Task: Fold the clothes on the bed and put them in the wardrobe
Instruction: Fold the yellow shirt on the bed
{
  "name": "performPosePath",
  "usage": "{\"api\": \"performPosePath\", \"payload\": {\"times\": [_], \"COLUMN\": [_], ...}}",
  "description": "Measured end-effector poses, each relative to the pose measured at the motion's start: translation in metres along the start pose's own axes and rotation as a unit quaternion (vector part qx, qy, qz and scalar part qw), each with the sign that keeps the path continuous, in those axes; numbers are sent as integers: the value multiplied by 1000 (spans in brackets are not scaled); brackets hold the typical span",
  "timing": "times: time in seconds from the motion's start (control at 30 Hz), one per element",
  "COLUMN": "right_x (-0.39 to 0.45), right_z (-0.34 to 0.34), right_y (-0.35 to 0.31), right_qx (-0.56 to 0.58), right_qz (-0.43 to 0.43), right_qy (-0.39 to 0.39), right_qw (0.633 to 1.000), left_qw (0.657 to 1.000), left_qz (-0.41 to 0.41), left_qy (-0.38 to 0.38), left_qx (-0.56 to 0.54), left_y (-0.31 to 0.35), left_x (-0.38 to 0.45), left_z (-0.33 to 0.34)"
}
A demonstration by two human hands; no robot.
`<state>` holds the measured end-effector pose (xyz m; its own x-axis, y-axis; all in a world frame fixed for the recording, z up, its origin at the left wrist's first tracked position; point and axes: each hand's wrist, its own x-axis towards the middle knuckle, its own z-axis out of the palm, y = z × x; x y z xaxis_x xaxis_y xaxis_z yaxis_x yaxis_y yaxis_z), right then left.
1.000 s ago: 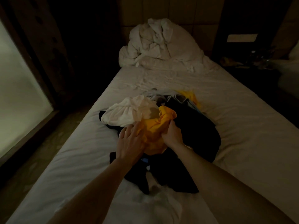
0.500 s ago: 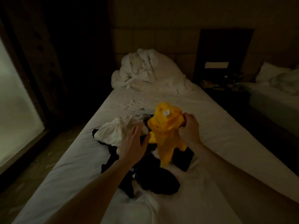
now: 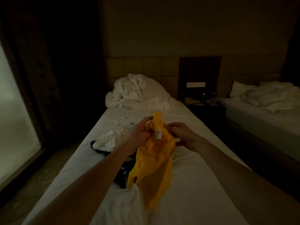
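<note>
A yellow garment point(image 3: 154, 159) with a small white label near its top hangs above the bed point(image 3: 203, 184). My left hand point(image 3: 138, 137) grips its upper left part and my right hand point(image 3: 181, 135) pinches its upper right part, so it dangles between them. On the sheet to the left lies a crumpled white garment point(image 3: 110, 140). Dark clothes point(image 3: 120, 174) lie beneath it and behind my left forearm, partly hidden.
A bunched white duvet point(image 3: 138, 93) lies at the head of the bed. A dark nightstand point(image 3: 204, 104) with small items stands to the right, and a second bed point(image 3: 267, 111) beyond it. A frosted glass panel point(image 3: 14, 135) runs along the left.
The yellow garment has been lifted off the pile and now hangs in the air. My left hand left the pile and took hold of it beside my right hand. The view tilted up.
</note>
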<state>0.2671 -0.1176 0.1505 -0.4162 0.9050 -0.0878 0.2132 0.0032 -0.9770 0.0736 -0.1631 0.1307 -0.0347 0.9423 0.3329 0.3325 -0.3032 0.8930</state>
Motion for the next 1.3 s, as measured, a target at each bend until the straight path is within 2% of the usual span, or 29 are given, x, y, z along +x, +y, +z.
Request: {"api": "performPosePath", "payload": {"times": [0.07,0.13,0.23,0.3,0.4,0.47,0.57,0.6,0.7,0.8,0.9,1.0,1.13,1.2,1.3], "right_x": [-13,-23,-37,-45,-55,-62,-72,-75,-84,-91,-92,-92,-90,-87,-91], "right_z": [1,-3,-13,-17,-20,-21,-25,-26,-30,-32,-36,-47,-59,-62,-62], "right_y": [-5,-9,-12,-15,-26,-34,-37,-36,-33,-33,-31,-35,-42,-46,-54], "right_qx": [-15,18,60,77,79,46,-8,-21,-113,-267,-446,-464,-502,-475,-451], "right_qz": [-28,-56,-91,-114,-142,-159,-177,-185,-221,-243,-247,-208,-241,-251,-273], "right_qy": [14,30,65,96,128,149,146,137,120,22,-26,-2,80,109,123], "right_qw": [999,998,992,986,978,975,973,973,961,932,860,861,827,836,841], "left_qw": [997,981,932,902,887,891,956,968,977,975,949,892,864,863,897], "left_qz": [6,2,-30,-42,-3,40,32,21,-9,-6,9,10,6,38,76], "left_qy": [-38,-73,-126,-119,-60,-20,65,85,92,89,68,-15,-174,-180,-109], "left_qx": [68,180,340,412,458,452,283,234,191,202,309,451,472,471,421], "left_y": [2,3,15,25,37,47,68,75,91,96,96,97,99,98,106], "left_x": [-6,-11,-22,-27,-27,-28,-31,-32,-35,-36,-41,-52,-63,-62,-59], "left_z": [-2,-8,-21,-26,-29,-31,-28,-28,-26,-28,-38,-52,-68,-74,-82]}}
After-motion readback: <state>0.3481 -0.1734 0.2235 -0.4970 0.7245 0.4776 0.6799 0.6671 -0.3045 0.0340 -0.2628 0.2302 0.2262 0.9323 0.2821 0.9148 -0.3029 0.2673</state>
